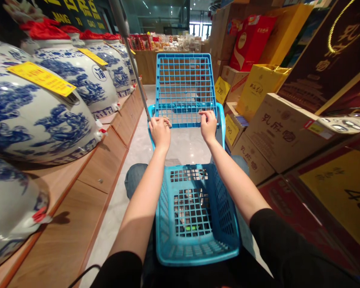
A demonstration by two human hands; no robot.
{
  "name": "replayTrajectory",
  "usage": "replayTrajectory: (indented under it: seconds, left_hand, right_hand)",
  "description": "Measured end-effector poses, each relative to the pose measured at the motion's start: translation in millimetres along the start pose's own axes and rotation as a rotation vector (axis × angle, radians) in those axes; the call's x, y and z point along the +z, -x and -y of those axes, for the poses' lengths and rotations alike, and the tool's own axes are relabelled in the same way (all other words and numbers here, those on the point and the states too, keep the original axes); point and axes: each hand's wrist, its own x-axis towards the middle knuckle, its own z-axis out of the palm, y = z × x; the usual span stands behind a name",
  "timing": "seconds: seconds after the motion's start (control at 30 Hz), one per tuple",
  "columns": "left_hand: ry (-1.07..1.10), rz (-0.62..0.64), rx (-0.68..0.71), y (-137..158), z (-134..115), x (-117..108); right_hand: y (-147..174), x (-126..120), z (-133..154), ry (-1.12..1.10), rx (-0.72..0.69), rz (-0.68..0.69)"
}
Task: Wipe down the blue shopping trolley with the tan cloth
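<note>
In front of me is a blue shopping cart [220, 114] with a raised grid panel [184, 72]. My left hand [161, 130] is closed at the panel's lower left corner, fingers curled over its edge. A thin grey pole [139, 76] runs down to that hand; whether it is gripped too, I cannot tell. At the lower right corner my right hand [209, 125] is closed on the panel, its fingertips bent over the grid. A blue plastic basket [165, 216] sits nearer my body, between my forearms, apart from both hands. Something small and green shows through its bottom grid.
Large blue-and-white jars [75, 76] with red cloth tops line a wooden ledge [96, 156] on the left. Stacked cartons [276, 128], a yellow bag [258, 88] and price signs [232, 130] crowd the right. Farther ahead stands a counter [147, 64] with packaged goods.
</note>
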Motion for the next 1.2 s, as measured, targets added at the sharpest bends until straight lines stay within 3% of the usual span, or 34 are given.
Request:
replayTrajectory:
  seconds: [0.07,0.2,0.27,0.33,0.43,0.5,0.57,0.7,0.77,0.83,1.0,1.07,1.2]
  left_hand:
    - [-0.019,0.076,0.060,3.7,-2.4,2.5]
    - [0.044,0.326,0.321,15.8,-17.6,17.9]
    - [0.076,0.376,0.379,16.6,-20.7,21.9]
    - [0.079,0.312,0.335,12.0,-16.1,19.4]
    - [0.051,0.058,0.129,1.6,-1.0,8.0]
    - [0.020,-0.044,0.032,-1.2,5.6,2.6]
    - [-0.008,-0.005,0.041,1.6,4.0,3.1]
    - [0.012,0.220,0.213,13.4,-13.1,15.8]
    - [0.057,0.272,0.252,14.2,-17.2,18.8]
    - [0.085,0.234,0.215,10.0,-14.0,15.7]
    - [0.070,-0.103,-0.081,-2.3,5.3,-0.8]
    - [0.035,-0.072,-0.063,-0.7,5.5,-0.7]
    - [0.014,0.147,0.115,5.5,-2.3,8.4]
  right_hand:
    - [0.3,1.5,0.0,0.003,-0.014,0.000]
    - [2.0,4.2,0.3,0.007,-0.048,0.009]
    - [2.5,4.1,-0.1,0.024,-0.055,0.009]
    - [2.2,3.1,-1.1,0.044,-0.053,-0.010]
    - [0.5,1.4,-3.1,0.046,-0.043,-0.055]
    - [-0.6,1.1,-3.7,0.038,-0.032,-0.067]
    - [-0.9,1.5,-3.2,0.027,-0.016,-0.057]
    - [0.2,1.9,0.6,-0.002,-0.002,-0.017]
    - [0.4,0.9,2.5,-0.006,0.005,-0.010]
    - [-0.1,-0.6,3.2,-0.003,0.025,-0.012]
    - [-2.0,-2.1,2.3,0.002,0.063,-0.023]
    - [-1.6,-1.1,2.6,0.004,0.060,-0.015]
    - [-0.1,-0.5,4.4,-0.006,0.039,0.021]
